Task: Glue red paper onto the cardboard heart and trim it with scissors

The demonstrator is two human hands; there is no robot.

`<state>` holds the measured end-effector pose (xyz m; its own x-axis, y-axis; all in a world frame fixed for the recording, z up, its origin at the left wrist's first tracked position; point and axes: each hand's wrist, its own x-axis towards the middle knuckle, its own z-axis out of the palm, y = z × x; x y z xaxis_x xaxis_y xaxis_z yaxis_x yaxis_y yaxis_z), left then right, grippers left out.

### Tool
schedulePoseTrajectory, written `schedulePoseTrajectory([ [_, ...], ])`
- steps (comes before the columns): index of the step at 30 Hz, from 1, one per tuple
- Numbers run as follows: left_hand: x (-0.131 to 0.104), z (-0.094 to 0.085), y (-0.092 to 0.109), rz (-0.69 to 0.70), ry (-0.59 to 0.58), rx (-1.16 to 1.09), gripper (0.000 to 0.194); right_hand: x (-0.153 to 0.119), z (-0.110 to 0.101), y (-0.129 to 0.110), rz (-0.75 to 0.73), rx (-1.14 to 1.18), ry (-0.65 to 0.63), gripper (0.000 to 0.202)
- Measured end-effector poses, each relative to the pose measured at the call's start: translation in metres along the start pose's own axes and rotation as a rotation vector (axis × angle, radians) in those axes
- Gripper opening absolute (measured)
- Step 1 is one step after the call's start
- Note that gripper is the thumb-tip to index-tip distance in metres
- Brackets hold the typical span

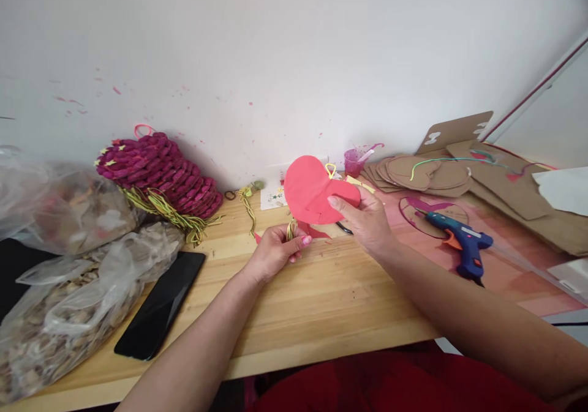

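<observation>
A red heart (307,185), flat like paper or felt, is held up above the table with my right hand (370,222) closed on its right lobe, thumb in front. A small yellow loop (330,170) sticks out at the notch of the heart. Just below it, my left hand (273,253) pinches yellow-green yarn strands (291,229); their lower ends are hidden by the fingers. Red scraps (316,233) and a dark curved handle (344,228) lie on the table behind the hands.
On the left are a magenta woven piece (160,173) with yarn fringe, plastic bags (87,302) and a black phone (160,305). On the right lie a blue glue gun (468,240), cardboard hearts (408,173) and cardboard sheets (523,198). A pink cup (353,164) stands by the wall.
</observation>
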<state>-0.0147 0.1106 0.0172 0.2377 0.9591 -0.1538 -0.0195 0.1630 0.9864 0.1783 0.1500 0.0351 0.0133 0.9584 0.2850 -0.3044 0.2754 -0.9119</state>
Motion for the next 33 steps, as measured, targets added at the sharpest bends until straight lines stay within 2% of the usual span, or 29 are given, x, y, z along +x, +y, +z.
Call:
schedulePoseTrajectory([
  [5, 0.003, -0.008, -0.004, 0.047, 0.009, 0.116, 0.040, 0.017, -0.009, -0.009, 0.106, 0.168, 0.189, 0.038],
  [13, 0.008, -0.019, -0.002, 0.243, 0.200, 0.355, 0.035, 0.038, -0.034, -0.029, 0.008, 0.243, 0.332, 0.038],
  [17, 0.007, -0.026, 0.005, 0.255, 0.311, 0.426, 0.037, 0.041, -0.040, -0.030, 0.009, 0.274, 0.345, 0.036],
  [20, 0.010, -0.033, 0.004, 0.378, 0.378, 0.456, 0.027, 0.039, -0.037, -0.028, 0.036, 0.253, 0.335, 0.035],
  [23, 0.014, -0.040, -0.003, 0.456, 0.399, 0.589, 0.028, 0.036, -0.033, -0.021, 0.050, 0.204, 0.314, 0.038],
  [28, 0.023, -0.040, -0.002, 0.393, 0.494, 0.754, 0.024, 0.039, -0.034, -0.002, 0.093, 0.149, 0.347, 0.042],
  [31, 0.037, -0.033, 0.008, 0.302, 0.460, 0.870, 0.024, 0.042, -0.038, 0.005, 0.138, 0.175, 0.380, 0.043],
  [33, 0.051, -0.027, 0.016, 0.248, 0.448, 1.030, 0.020, 0.043, -0.040, 0.005, 0.177, 0.212, 0.365, 0.041],
])
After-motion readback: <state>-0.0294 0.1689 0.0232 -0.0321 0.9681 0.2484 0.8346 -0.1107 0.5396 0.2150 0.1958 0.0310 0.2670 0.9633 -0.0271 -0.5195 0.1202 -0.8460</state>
